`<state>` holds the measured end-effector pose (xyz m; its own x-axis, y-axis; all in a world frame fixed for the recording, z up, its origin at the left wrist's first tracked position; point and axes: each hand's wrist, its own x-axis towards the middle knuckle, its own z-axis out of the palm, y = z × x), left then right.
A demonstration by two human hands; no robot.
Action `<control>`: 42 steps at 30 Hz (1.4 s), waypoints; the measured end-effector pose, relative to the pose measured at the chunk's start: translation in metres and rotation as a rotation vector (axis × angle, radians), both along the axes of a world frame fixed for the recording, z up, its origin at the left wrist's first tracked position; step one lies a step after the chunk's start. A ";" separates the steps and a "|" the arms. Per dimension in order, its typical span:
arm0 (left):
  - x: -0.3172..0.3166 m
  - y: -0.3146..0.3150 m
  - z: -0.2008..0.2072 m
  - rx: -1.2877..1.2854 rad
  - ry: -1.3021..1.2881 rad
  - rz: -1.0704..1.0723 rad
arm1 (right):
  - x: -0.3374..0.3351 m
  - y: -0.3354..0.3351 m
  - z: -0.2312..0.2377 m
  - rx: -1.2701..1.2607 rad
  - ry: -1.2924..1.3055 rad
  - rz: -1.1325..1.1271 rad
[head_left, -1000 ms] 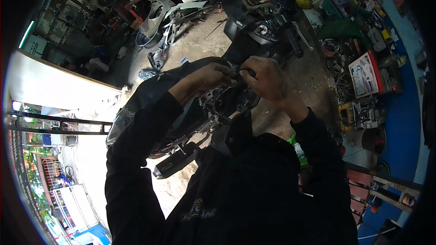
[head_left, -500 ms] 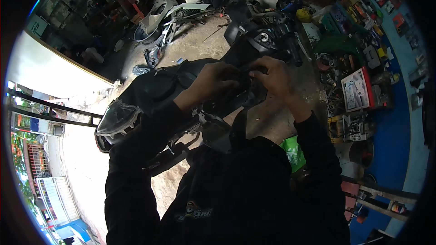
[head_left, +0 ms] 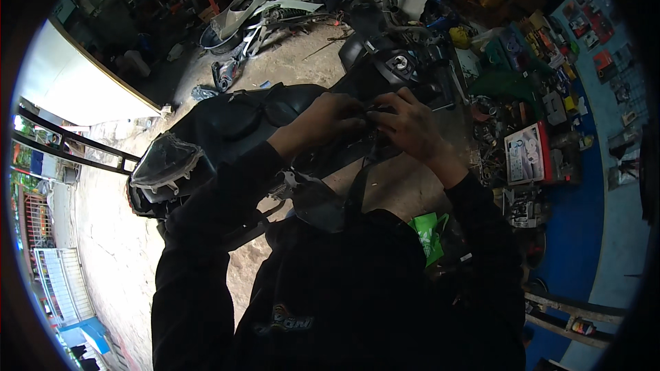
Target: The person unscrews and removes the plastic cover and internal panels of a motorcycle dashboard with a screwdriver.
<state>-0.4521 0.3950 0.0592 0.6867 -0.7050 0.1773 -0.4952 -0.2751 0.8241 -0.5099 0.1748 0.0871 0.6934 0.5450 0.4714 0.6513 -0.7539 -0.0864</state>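
Observation:
In front of me lies a black motor scooter [head_left: 240, 120] with broad dark body panels. My left hand [head_left: 331, 117] is closed over its middle, fingers curled around something dark. Close beside it, my right hand [head_left: 410, 126] has its thumb and fingers pinched together at the same spot. What sits between the fingertips is too dark and small to make out. The fingertips of both hands nearly meet. A clear-lensed lamp [head_left: 165, 165] is at the scooter's left end. Beyond my right hand is a dark panel with a round silvery fitting [head_left: 401, 63].
Loose fairing parts [head_left: 242, 10] and a dark basin [head_left: 221, 42] are on the concrete floor at the back. Tools and boxes crowd the right side, with a red-edged case [head_left: 526, 154] among them. A green bag [head_left: 429, 237] is near my right elbow.
The whole view has shifted a little. My right fingers have come lower and closer to the left ones, and both hands stay at the same part of the scooter.

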 end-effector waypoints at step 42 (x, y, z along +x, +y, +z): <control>-0.042 -0.029 0.008 -0.307 -0.024 0.274 | 0.010 -0.005 0.041 0.090 0.418 -0.214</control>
<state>-0.4944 0.3660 0.0668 0.8347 -0.4086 0.3693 -0.4579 -0.1420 0.8776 -0.5003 0.1702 0.1280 0.9259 0.3390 0.1667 0.3775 -0.8447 -0.3793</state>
